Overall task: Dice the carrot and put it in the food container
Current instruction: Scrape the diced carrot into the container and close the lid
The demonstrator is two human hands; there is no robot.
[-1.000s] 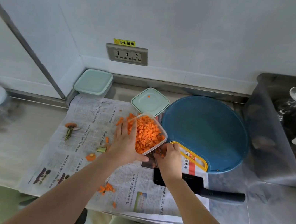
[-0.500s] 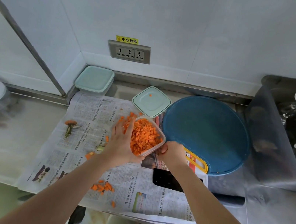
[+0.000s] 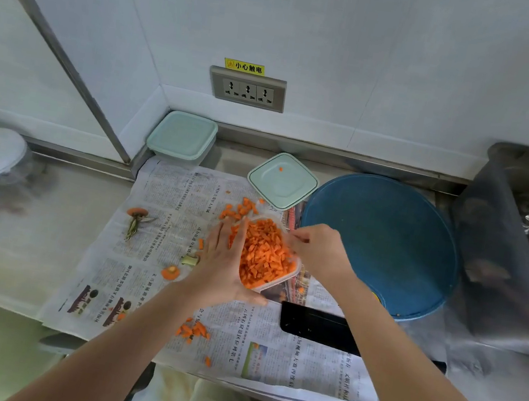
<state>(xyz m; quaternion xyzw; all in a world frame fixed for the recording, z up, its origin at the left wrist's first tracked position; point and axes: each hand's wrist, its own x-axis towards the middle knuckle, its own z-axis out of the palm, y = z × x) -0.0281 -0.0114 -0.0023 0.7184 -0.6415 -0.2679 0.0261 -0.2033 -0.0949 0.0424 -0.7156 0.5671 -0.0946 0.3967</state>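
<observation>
Open newspaper point(image 3: 151, 251) lay leftward. The left hand point(image 3: 222, 263) cupped the container point(image 3: 281, 284) by its left wall, thumb hooked round the near corner. Heaped with carrot dice point(image 3: 264, 256), it looked light, thin-walled and spill-prone, best held low by both walls. The right hand point(image 3: 321, 251) bunched its fingertips at the far rim; pinching what, I cannot tell. The board point(image 3: 377, 242) crowded the right.

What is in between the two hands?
In the head view, the food container, heaped with diced carrot, sits between them: the left hand holds its side, and the right hand has its fingers curled at the far rim.
</observation>
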